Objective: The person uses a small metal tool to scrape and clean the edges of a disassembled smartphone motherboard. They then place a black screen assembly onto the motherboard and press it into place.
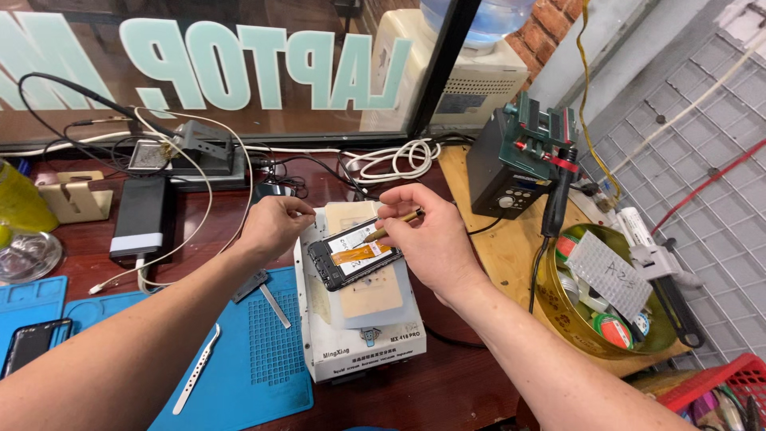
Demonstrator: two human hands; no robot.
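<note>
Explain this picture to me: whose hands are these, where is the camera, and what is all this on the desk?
The camera sits on a person's head and looks down at their own two bare hands. The left hand steadies an opened phone lying on a white machine. The right hand holds a thin brass-coloured tool, its tip on the phone. On the blue mat lie tweezers. Another phone lies at far left. To the right stand a black station and a gold bowl of tape rolls. Cables cross the wooden desk.

Your left hand steadies the opened phone on the white heating plate. Your right hand holds a gold tool on it.
</note>
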